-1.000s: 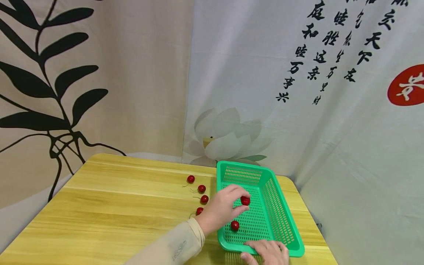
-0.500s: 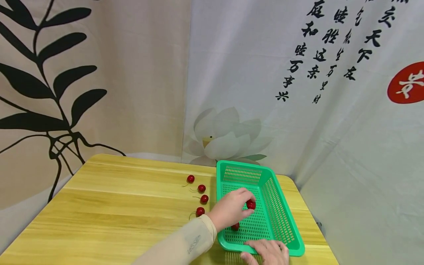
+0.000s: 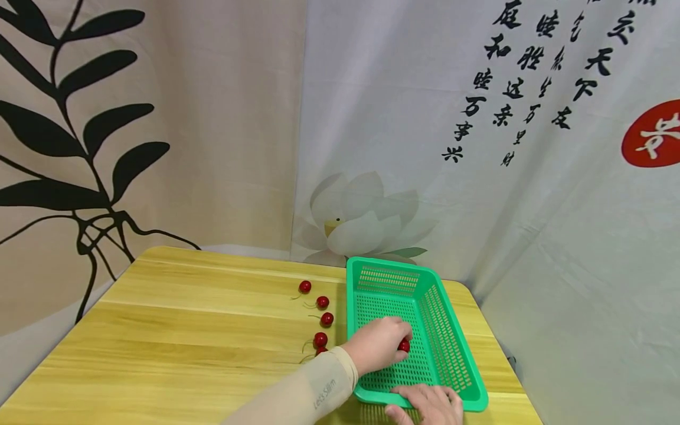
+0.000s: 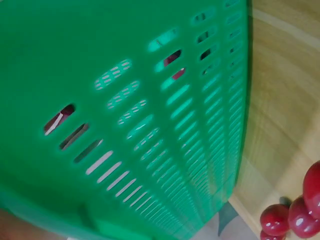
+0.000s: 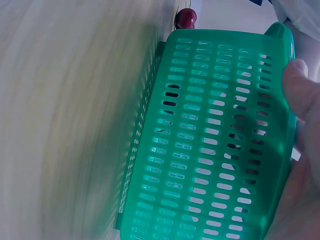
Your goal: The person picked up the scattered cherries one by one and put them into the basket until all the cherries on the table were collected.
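Note:
In the head view my left hand (image 3: 378, 345) is inside the green plastic basket (image 3: 446, 342), pinching a red cherry (image 3: 404, 345) low over the perforated floor. My right hand (image 3: 432, 404) grips the basket's near rim, thumb outside and fingers over the edge; its thumb (image 5: 297, 87) also shows in the right wrist view. Left of the basket, several stemmed cherries (image 3: 326, 319) lie in a loose line on the table, the nearest partly behind my left forearm. The left wrist view mostly shows the basket's slotted side (image 4: 165, 120), with glimpses of red through the slots.
The basket stands near the right edge of the wooden table (image 3: 186, 330). Behind the table hangs a printed cloth (image 3: 239, 118) with leaves, a lotus and writing. Bare wood stretches to the left of the cherries.
My left hand has moved right and nearer, lower into the basket, still holding the cherry. Another cherry in the basket is now hidden behind that hand. My right hand stays put.

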A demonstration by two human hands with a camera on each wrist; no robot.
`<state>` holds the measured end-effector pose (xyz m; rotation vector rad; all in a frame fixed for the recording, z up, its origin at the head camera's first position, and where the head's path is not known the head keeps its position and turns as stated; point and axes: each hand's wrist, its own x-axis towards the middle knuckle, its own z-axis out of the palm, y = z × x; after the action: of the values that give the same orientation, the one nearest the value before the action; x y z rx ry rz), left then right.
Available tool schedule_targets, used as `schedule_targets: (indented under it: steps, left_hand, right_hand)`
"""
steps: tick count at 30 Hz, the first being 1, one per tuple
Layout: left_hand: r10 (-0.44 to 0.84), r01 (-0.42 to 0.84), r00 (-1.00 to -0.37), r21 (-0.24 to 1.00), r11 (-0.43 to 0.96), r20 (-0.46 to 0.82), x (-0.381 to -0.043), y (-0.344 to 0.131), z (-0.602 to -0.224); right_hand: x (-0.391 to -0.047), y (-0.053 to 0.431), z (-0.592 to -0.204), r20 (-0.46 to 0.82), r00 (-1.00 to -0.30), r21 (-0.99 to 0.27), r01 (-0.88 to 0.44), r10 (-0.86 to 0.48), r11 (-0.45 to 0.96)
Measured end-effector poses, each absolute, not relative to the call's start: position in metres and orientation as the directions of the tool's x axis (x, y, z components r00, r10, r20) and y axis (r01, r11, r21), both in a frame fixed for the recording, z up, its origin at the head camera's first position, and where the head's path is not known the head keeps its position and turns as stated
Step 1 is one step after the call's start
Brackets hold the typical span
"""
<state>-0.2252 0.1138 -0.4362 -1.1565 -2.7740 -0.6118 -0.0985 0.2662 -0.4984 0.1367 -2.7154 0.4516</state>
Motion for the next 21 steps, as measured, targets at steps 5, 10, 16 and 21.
schedule_targets:
  steps: [5, 10, 16, 21]
  left_hand:
    - [0.684, 0.710, -0.699, 0.319, 0.628, 0.210, -0.225, 0.115, -0.444]
    - [0.700, 0.717, -0.687, 0.340, 0.608, 0.195, -0.225, 0.117, -0.447]
    - [0.699, 0.712, -0.692, 0.334, 0.618, 0.181, -0.227, 0.118, -0.451]
    - [0.708, 0.721, -0.687, 0.273, 0.636, 0.165, -0.228, 0.120, -0.454]
  right_hand:
    - [-0.098, 0.266, -0.499, 0.393, -0.919, -0.286, -0.157, -0.034, 0.945]
    - [-0.098, 0.266, -0.500, 0.414, -0.909, -0.287, -0.171, -0.039, 0.942]
    - [-0.098, 0.266, -0.500, 0.422, -0.906, -0.296, -0.172, -0.033, 0.940]
    - [-0.098, 0.266, -0.501, 0.425, -0.905, -0.298, -0.172, -0.031, 0.939]
